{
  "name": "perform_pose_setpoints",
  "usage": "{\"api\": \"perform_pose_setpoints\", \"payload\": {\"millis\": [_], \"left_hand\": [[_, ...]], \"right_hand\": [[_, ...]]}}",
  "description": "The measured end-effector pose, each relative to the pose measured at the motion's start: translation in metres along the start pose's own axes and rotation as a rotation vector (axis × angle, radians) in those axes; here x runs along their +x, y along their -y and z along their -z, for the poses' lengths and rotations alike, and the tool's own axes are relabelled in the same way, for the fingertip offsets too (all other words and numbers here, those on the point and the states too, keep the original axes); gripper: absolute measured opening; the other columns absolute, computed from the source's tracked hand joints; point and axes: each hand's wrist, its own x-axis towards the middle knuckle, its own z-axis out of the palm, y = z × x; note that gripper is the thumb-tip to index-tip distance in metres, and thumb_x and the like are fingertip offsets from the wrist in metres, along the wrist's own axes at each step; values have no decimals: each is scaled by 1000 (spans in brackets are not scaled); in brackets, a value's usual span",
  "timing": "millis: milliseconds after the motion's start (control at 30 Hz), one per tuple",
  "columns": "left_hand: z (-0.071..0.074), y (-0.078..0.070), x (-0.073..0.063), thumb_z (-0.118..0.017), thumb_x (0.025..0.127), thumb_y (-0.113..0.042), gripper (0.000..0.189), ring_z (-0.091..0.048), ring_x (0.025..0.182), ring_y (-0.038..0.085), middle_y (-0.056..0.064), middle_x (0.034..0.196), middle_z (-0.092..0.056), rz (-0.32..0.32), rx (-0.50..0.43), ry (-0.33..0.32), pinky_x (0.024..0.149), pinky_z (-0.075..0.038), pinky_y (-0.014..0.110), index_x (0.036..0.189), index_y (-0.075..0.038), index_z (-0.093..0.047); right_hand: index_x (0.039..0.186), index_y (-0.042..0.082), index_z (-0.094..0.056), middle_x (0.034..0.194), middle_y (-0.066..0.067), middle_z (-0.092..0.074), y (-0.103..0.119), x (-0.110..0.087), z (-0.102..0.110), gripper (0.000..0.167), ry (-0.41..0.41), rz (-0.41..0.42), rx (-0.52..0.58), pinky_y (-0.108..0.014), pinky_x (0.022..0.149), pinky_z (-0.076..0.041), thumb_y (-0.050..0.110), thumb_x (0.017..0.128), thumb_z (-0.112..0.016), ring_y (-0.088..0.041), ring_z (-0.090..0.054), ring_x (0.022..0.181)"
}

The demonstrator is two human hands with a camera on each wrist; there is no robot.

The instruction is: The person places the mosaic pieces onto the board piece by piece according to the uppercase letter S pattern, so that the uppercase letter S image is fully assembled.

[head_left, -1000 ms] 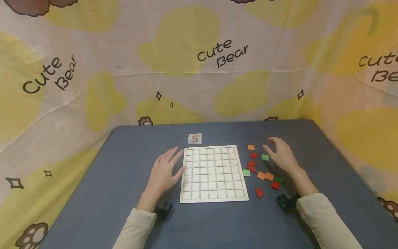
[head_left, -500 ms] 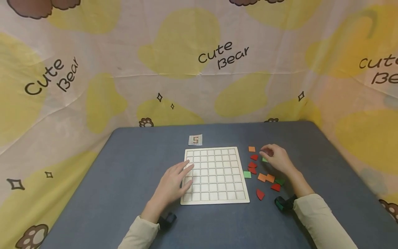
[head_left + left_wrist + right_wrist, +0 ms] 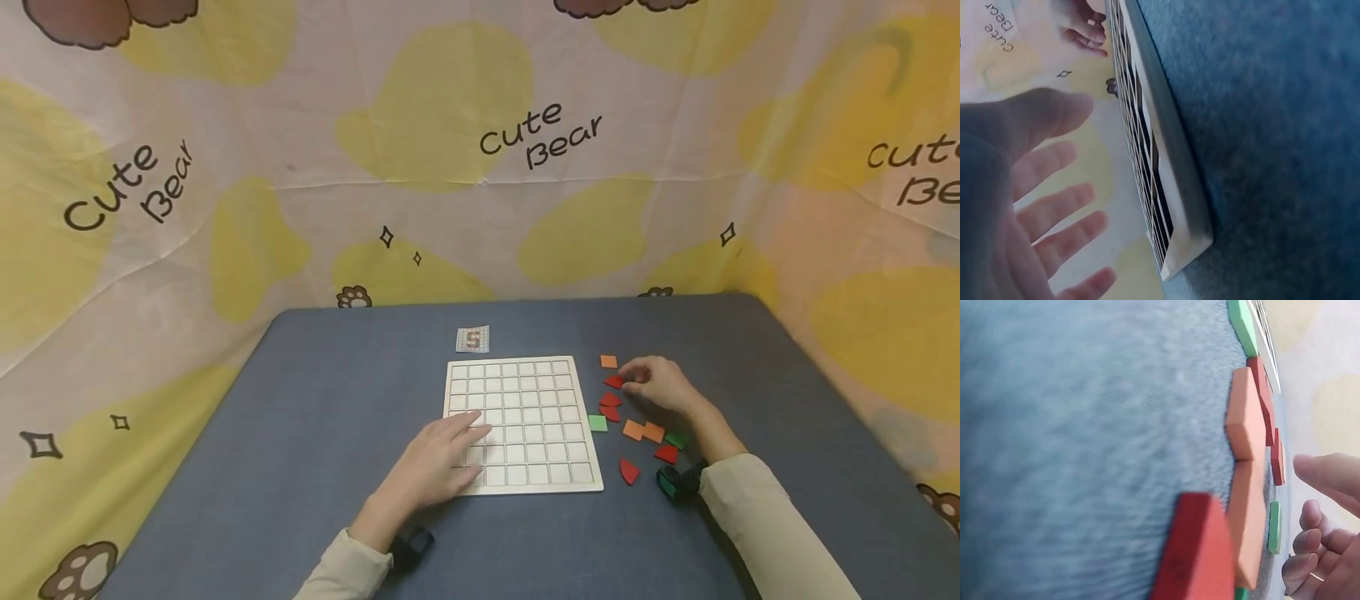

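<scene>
The left hand spreads loose fingers over the lower-centre grid board; the right hand, thumb apart, holds nothing visible beside a red piece. Coloured pieces lie right, off-board; work looks barely begun.

A pale cloth with yellow patches, paw prints and 3 "Cute Bear" slogans, 1 cut off, hangs beyond a blue-gray table.

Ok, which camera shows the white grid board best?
The head view: it shows the white grid board from above, with the left hand hiding only its near-left part. The left wrist view shows it at a steep slant; the right wrist view, just a sliver near the top.
</scene>
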Motion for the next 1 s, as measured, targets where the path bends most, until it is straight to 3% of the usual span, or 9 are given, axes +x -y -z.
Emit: {"api": "perform_pose_setpoints", "payload": {"millis": [233,533,1000], "left_hand": [[-1,-4,-2,-71,82,-38,55,-54,129,23,7,140,-57,-80,15,98,104,-47,44,132,-19,-58],[-1,-7,-5,-69,85,-40,52,-53,131,24,5,142,-55,-37,-3,212,106,-45,47,131,-22,-58],[0,-7,-7,-67,86,-38,47,-48,134,25,6,146,-50,10,-41,259,100,-48,50,130,-23,-59]], "right_hand": [[108,-2,-69,75,-8,-55,1,9,3,27,70,-33,27,-25,59,-35,6,81,-71,-17,-45,70],[107,-2,-70,76,-10,-57,1,14,2,27,100,-31,2,-24,58,-37,6,82,-71,-17,-46,69],[101,-3,-70,75,-3,-51,3,17,-1,29,102,-80,32,-25,61,-36,15,80,-77,-18,-46,75]]}}
